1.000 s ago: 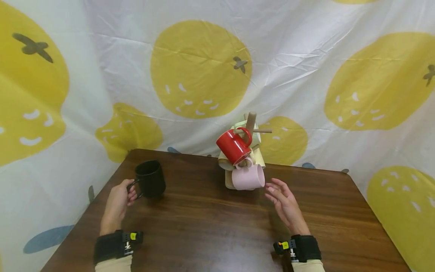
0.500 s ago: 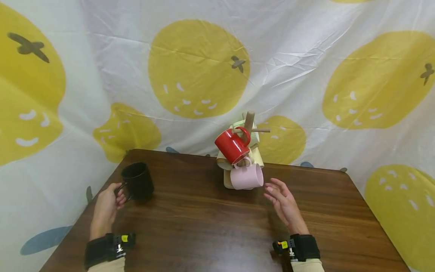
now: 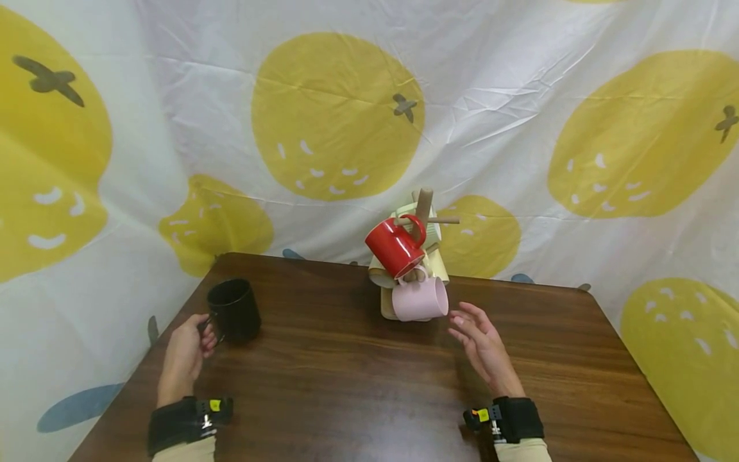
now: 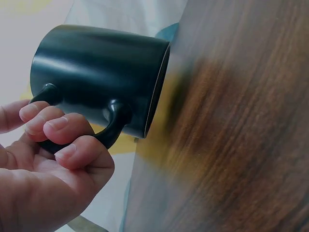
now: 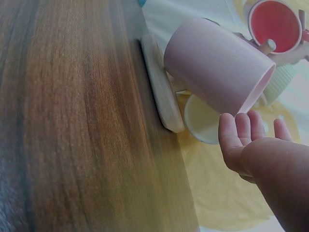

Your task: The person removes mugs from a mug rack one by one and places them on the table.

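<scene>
At the left of the head view, my left hand (image 3: 185,353) grips a black mug (image 3: 235,311) by its handle. The left wrist view shows the fingers curled round that handle; the mug (image 4: 99,75) appears held just above the tabletop, opening upward. My right hand (image 3: 484,343) is loosely spread beside a pink mug (image 3: 420,299), holding nothing. Its fingertips (image 5: 231,128) come close to that mug's rim; whether they touch, I cannot tell. The pink mug hangs by its handle low on a wooden mug tree (image 3: 424,205), with a red mug (image 3: 395,247) above it.
Pale green (image 3: 433,234) and cream (image 3: 439,266) mugs hang on the tree's far side, partly hidden. One wooden peg (image 3: 447,221) juts out to the right. The dark wooden table (image 3: 346,385) ends at a lemon-print cloth (image 3: 491,115) behind and beside it.
My left hand has carried the black mug a little to the left, then nearly stopped. The right hand and the mugs on the tree have stayed in place.
</scene>
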Motion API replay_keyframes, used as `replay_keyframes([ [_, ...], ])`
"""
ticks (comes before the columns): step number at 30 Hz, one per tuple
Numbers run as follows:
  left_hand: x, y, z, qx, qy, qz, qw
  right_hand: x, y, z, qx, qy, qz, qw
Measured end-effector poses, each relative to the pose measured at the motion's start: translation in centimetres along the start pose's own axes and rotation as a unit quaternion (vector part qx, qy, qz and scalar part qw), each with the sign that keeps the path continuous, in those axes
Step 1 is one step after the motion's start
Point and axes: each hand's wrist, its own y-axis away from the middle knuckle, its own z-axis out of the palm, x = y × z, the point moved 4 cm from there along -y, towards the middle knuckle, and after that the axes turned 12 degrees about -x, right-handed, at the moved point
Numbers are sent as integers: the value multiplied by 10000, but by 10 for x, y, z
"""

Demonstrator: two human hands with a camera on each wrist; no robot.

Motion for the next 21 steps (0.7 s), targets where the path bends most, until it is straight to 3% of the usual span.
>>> replay_keyframes([
  [5, -4, -2, -2, -63, -31, 14, 10000, 1, -2, 1, 3, -16, 46, 10000],
  [21, -14, -7, -4, 178, -41, -19, 9998, 0, -2, 0, 84, -57, 232, 9997],
])
